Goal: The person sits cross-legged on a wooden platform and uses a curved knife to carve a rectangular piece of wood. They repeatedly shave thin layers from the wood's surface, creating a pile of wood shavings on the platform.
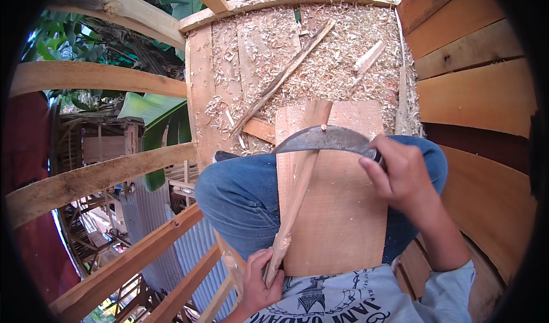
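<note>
Looking down from the head cam, the left grip point(263, 283) is wrapped around the near end of a rough wooden stick point(300, 191), which slants over a flat board point(349, 214) sitting on blue jeans point(237, 200). Right grip's point(403, 165) got a sickle point(329, 141) by the handle end, blade crosswise over the stick, and there's loads of wood shavings point(343, 42) on the plank floor point(199, 65) beyond.

Left hand point(264, 282) low and curled, right hand point(398, 169) farther forward, likewise curled, forearm point(439, 234) angled inward.
</note>
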{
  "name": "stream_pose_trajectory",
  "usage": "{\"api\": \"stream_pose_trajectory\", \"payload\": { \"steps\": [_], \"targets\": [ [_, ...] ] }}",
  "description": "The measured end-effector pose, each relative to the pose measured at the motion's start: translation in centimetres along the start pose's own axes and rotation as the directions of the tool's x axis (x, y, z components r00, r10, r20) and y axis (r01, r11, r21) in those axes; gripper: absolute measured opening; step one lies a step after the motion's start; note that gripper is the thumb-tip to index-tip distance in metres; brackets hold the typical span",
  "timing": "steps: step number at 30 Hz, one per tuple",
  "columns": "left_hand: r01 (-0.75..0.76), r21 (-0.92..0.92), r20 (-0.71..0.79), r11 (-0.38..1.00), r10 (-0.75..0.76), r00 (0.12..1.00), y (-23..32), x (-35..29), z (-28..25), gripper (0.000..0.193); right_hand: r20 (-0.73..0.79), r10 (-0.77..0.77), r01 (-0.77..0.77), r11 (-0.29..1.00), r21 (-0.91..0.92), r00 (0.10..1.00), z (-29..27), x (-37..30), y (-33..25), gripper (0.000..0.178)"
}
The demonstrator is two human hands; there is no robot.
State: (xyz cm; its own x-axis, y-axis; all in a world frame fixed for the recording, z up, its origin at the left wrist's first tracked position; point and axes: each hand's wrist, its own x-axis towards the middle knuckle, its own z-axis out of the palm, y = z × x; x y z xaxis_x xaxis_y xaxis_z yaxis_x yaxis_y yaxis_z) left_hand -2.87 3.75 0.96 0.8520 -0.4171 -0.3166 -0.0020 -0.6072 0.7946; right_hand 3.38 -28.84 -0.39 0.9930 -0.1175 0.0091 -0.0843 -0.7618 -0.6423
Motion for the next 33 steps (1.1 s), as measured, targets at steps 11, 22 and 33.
{"api": "stream_pose_trajectory", "payload": {
  "steps": [11, 22, 33],
  "targets": [
    [-0.018, 0.013, 0.01, 1.0, 0.018, 1.0, 0.3, 0.5, -0.2, 0.047, 0.01, -0.066, 0.066, 0.997, -0.025, 0.998, 0.0, 0.3, 0.3, 0.026],
    [-0.06, 0.031, 0.015, 0.998, 0.059, 0.998, 0.2, 0.6, -0.3, 0.048, 0.096, -0.188, 0.191, 0.981, -0.028, 0.978, 1.1, -1.6, -1.9, 0.03],
    [-0.109, 0.037, 0.0, 0.993, 0.109, 0.994, -0.5, 0.2, 0.1, 0.048, -0.134, 0.104, -0.1, 0.994, 0.035, 0.986, -1.5, -0.2, -1.0, 0.016]
  ]
}}
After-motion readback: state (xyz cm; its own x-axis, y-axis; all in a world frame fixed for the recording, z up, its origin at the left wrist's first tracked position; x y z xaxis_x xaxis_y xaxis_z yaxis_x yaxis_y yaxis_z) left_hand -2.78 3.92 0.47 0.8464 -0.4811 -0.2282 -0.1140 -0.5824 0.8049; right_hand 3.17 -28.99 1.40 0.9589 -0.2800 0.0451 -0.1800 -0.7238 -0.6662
